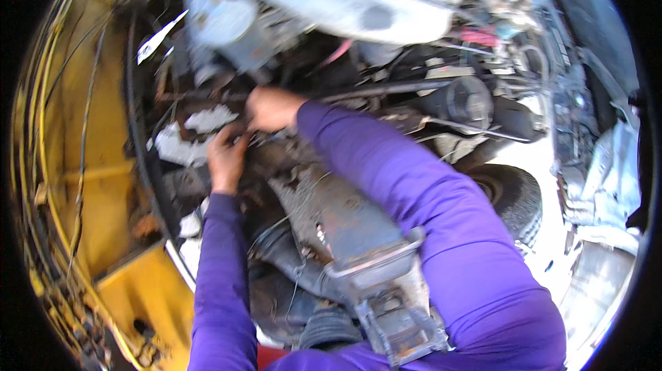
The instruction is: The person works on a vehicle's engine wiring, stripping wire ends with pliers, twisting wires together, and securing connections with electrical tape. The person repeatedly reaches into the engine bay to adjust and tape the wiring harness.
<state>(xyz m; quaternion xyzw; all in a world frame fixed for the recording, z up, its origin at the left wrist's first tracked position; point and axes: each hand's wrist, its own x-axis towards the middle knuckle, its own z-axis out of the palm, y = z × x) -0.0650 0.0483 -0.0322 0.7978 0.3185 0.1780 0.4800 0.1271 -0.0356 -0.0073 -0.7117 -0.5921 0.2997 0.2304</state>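
Observation:
Both my hands reach into a dirty vehicle engine bay, close together at its middle left. My left hand point(227, 158) comes up from below, its thumb and fingers pinched around something small and dark that I cannot make out. Just above and to the right, my right hand point(272, 109) is curled with its knuckles up; what its fingers grip is hidden. Left of the hands lie pale, crumpled scraps point(181, 145). A grimy grey metal housing point(355, 219) slopes up toward my hands between my forearms.
A yellow body panel point(96, 136) with cables and hoses runs along the left. Behind my hands are a grey cylinder point(231, 19) and a pale curved part point(345, 5). A tyre point(520, 198) stands right of my right arm. A corrugated hose point(329, 329) lies near me.

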